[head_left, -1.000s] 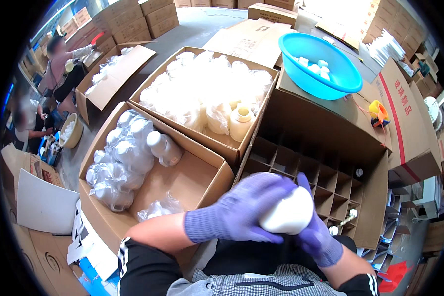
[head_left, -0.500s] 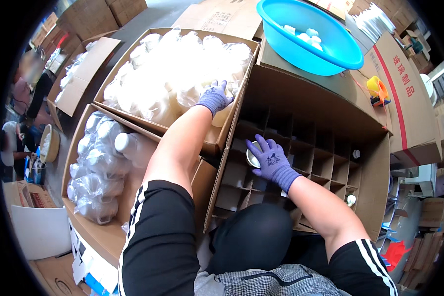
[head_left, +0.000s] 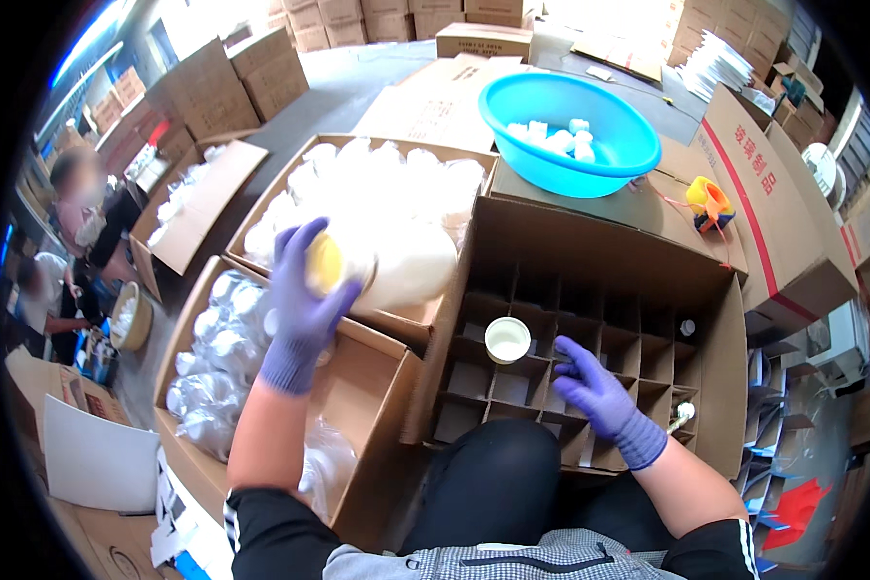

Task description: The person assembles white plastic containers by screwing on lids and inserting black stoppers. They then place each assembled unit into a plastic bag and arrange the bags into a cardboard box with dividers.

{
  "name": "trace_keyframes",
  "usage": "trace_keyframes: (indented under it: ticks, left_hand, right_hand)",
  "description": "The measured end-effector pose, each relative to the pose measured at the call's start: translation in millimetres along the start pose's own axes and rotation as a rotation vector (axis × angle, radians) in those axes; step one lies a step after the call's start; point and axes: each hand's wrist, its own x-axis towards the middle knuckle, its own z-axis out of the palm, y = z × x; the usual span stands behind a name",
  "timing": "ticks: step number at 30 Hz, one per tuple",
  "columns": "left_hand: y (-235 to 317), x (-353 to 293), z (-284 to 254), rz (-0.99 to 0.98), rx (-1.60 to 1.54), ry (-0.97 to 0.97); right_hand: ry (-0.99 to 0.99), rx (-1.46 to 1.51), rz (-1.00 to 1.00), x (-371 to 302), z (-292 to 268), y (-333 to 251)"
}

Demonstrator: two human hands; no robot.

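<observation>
My left hand [head_left: 303, 300], in a purple glove, is raised over the boxes on the left. Its fingers curl round a pale container with a round yellowish end [head_left: 326, 263]; motion blurs its shape. Behind it, a box [head_left: 429, 311] holds many white containers in clear plastic [head_left: 406, 184]. My right hand [head_left: 594, 394], also gloved, hovers over a divided carton [head_left: 599, 222] with its fingers apart and nothing in them. Just left of those fingers a white open-mouthed jar [head_left: 507, 340] stands upright among the cardboard dividers [head_left: 575, 333].
A lower-left box [head_left: 362, 382] holds plastic-wrapped white bottles [head_left: 213, 387] and loose clear plastic [head_left: 327, 469]. Beyond the carton stand a blue basin [head_left: 570, 169] with small white pieces and an orange-yellow tape dispenser [head_left: 710, 203]. Two people [head_left: 92, 208] work at the far left.
My left hand has come up and left out of the box of wrapped containers, now with a pale container. The right hand has let go of the white jar and drawn back to the right.
</observation>
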Motion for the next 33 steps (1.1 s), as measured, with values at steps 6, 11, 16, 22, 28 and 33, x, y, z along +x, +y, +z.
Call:
trace_keyframes:
  ticks: [6,11,16,22,28,33]
  left_hand:
    - [141,-109,-111,0.105,-0.232,-0.267]
    - [190,-177,-100,-0.146,-0.663,-0.674]
    - [214,-213,-77,-0.873,-1.112,-1.052]
    - [221,-170,-34,0.193,-0.732,-1.264]
    - [247,-172,-26,0.078,-0.596,-1.431]
    - [251,-170,-34,0.114,-0.501,-1.375]
  right_hand:
    - [-0.283,1.059,0.044,-49,19,-31]
    - [-0.169,0.877,0.058,-137,14,-68]
    - [-0.122,-0.075,-0.554,-236,39,-85]
    - [-0.296,0.451,-0.569,-322,12,-136]
    - [-0.421,0.232,-0.766,-354,16,-113]
    - [0.285,-0.235,-0.389,-362,12,-119]
